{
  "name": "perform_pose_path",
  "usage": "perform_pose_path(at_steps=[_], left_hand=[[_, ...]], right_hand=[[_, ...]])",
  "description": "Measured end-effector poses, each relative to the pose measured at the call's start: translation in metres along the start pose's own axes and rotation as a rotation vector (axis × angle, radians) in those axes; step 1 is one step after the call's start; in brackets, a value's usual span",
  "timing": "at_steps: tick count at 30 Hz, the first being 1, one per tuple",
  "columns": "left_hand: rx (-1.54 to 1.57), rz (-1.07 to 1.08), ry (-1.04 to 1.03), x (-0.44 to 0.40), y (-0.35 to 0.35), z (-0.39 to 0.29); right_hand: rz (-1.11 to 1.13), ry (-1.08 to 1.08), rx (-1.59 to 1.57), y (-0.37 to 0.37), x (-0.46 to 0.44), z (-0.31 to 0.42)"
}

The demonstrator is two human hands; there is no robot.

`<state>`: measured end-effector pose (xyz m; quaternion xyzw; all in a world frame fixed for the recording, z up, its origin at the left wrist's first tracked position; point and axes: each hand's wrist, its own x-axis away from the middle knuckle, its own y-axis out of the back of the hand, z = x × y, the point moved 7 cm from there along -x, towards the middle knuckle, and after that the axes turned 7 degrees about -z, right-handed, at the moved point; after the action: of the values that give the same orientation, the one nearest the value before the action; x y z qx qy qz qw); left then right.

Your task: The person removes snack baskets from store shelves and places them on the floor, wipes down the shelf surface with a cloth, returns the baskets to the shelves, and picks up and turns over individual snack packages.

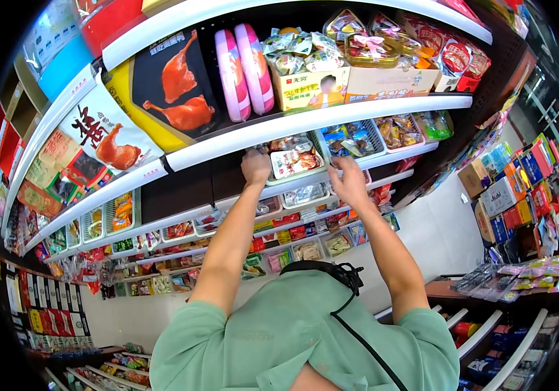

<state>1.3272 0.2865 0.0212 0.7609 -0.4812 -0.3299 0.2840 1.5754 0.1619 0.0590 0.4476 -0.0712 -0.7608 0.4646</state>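
Observation:
A white plastic basket (300, 173) of packaged snacks sits on the middle shelf, with a white-and-red snack packet (296, 161) lying on top. My left hand (256, 167) is closed at the basket's left side, its fingertips partly hidden behind the rim. By the right front corner is my right hand (349, 180), fingers bent and thumb apart, with nothing visible between them. Whether it touches the rim I cannot tell. Just beyond it stands another basket with blue packets (352, 140), and to the right a basket of brown-and-yellow packets (398, 132).
Above is a shelf with a black duck-picture package (176, 85), pink ring-shaped packs (243, 72) and open cartons (312, 88). White shelf edges (318, 127) jut toward me. Lower shelves hold several snack baskets. Stacked boxes (504, 195) stand on the right, beside the pale floor (445, 228).

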Motion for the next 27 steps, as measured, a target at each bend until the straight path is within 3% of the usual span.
perform_pose_path(at_steps=[6,8,9,10,12,14,16,20,21,23,27], left_hand=[[0.074,-0.067,-0.037,0.003,0.020,0.026],[0.566,-0.139,0.005,0.028,0.055,0.043],[0.635,-0.271,-0.056,0.046,0.073,0.060],[0.595,-0.328,-0.064,0.068,0.088,0.080],[0.485,-0.421,-0.028,0.119,0.101,0.138],[0.324,-0.302,0.010,0.182,0.087,0.217],[0.319,-0.216,0.428,0.268,0.088,0.289],[0.234,-0.317,1.132,0.485,0.083,0.438],[0.232,-0.359,1.184,0.521,0.098,0.438],[0.429,-0.420,1.527,0.589,0.111,0.430],[0.757,-0.657,1.796,0.652,0.112,0.423]], right_hand=[[0.069,0.256,-0.066,-0.026,0.018,0.067],[0.230,0.306,-0.176,-0.044,0.039,0.077],[0.361,0.300,-0.194,-0.055,0.052,0.078],[0.399,0.315,-0.218,-0.061,0.063,0.082],[0.717,0.263,-0.254,-0.091,0.092,0.085],[0.865,0.452,-0.350,-0.118,0.122,0.093],[1.104,0.317,-0.496,-0.147,0.159,0.093],[1.483,0.297,-0.483,-0.192,0.251,0.088],[1.583,0.243,-0.391,-0.202,0.277,0.079],[1.714,0.313,-0.372,-0.205,0.313,0.087],[1.899,0.399,-0.304,-0.230,0.366,0.092]])
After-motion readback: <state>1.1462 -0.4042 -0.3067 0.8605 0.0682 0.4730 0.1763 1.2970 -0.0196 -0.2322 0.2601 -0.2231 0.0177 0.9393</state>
